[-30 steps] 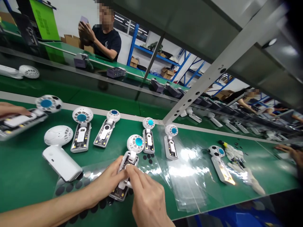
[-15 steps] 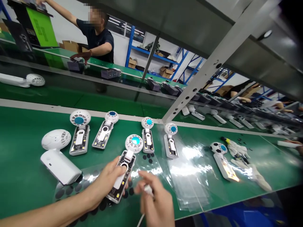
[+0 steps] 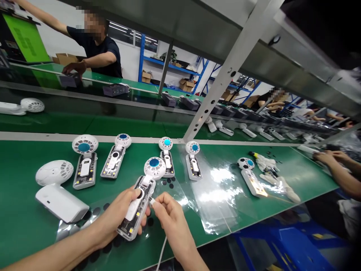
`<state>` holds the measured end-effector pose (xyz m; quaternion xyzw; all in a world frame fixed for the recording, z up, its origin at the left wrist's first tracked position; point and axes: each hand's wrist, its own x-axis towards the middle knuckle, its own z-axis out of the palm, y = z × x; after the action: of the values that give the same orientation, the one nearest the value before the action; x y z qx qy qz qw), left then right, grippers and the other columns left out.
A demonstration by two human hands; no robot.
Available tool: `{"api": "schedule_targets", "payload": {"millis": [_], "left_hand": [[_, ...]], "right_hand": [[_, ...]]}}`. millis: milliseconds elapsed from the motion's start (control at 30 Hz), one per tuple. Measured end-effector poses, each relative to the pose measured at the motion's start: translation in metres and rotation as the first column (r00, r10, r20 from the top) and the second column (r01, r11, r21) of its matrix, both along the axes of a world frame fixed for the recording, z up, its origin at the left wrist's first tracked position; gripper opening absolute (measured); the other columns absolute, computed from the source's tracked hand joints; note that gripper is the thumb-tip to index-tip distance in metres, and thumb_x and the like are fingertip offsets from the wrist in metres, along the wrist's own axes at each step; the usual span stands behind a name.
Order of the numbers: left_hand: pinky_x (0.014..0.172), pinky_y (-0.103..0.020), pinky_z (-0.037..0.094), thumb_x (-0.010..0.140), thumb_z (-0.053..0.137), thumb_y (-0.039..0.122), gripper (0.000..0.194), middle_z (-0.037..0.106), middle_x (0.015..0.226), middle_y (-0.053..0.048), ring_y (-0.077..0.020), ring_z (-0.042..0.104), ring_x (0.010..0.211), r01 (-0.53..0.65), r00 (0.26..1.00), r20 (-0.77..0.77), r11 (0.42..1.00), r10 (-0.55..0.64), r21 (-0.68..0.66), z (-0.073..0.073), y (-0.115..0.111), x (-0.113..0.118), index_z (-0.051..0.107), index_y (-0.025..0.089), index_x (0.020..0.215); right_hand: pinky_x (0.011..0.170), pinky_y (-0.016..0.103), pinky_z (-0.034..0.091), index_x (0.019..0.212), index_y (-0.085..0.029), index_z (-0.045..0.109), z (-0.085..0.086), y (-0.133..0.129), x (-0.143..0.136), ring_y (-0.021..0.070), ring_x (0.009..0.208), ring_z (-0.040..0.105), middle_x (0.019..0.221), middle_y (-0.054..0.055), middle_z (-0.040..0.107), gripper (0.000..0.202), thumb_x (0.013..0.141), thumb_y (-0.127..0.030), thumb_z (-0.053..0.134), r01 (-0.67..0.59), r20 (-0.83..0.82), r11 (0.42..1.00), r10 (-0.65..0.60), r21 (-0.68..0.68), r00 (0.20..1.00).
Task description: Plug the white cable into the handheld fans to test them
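My left hand point(image 3: 124, 210) is closed around a handheld fan point(image 3: 137, 210) with a transparent body, a visible circuit board and a white round head with a blue centre. Between the thumb and fingers of my right hand point(image 3: 172, 216) is a white cable plug point(image 3: 152, 201), held right at the fan's side edge. Whether the plug is inserted I cannot tell. Its white cable point(image 3: 161, 252) hangs down toward the table edge. Several similar fans lie around, such as one point(image 3: 85, 169) at the left and another point(image 3: 194, 165) to the right. A white-bodied fan point(image 3: 60, 203) rests at far left.
Clear plastic sheets point(image 3: 214, 203) and black round stickers point(image 3: 96, 256) lie on the green table point(image 3: 17, 162). A football-patterned fan point(image 3: 252, 180) glows near white gloves point(image 3: 282, 184). A slanted metal post point(image 3: 217, 86) rises behind. Co-workers are across the bench and at the right.
My right hand has brought the plug up against the side of the fan; before, it was apart from it. The view has shifted to the right.
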<state>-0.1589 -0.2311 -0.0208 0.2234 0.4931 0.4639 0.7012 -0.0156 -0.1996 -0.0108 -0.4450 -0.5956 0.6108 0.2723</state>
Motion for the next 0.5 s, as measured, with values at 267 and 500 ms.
{"api": "schedule_targets", "payload": {"millis": [267, 500], "left_hand": [[0.041, -0.022, 0.047, 0.072, 0.063, 0.046, 0.050, 0.061, 0.066, 0.000, -0.0129, 0.056, 0.046, 0.102, 0.994, -0.041, 0.988, -0.097, 0.114, 0.000, -0.001, -0.001, 0.038, 0.019, 0.106], [0.042, -0.023, 0.047, 0.071, 0.057, 0.021, 0.048, 0.059, 0.056, 0.005, -0.0133, 0.056, 0.043, 0.206, 0.933, -0.312, 0.977, -0.182, 0.047, 0.012, 0.001, 0.002, 0.032, 0.020, 0.113]], "right_hand": [[0.047, 0.024, 0.021, 0.067, -0.019, 0.044, 0.005, 0.007, 0.012, 0.0088, 0.051, 0.027, 0.056, -0.007, 0.035, 0.018, 0.084, -0.026, 0.047, -0.127, 0.088, 0.992, 0.129, -0.027, 0.988], [0.046, 0.025, 0.018, 0.064, -0.020, 0.040, 0.013, 0.019, 0.016, 0.0089, 0.051, 0.024, 0.055, -0.009, 0.029, 0.022, 0.083, -0.026, 0.050, -0.223, 0.134, 0.974, 0.225, -0.034, 0.965]]}}
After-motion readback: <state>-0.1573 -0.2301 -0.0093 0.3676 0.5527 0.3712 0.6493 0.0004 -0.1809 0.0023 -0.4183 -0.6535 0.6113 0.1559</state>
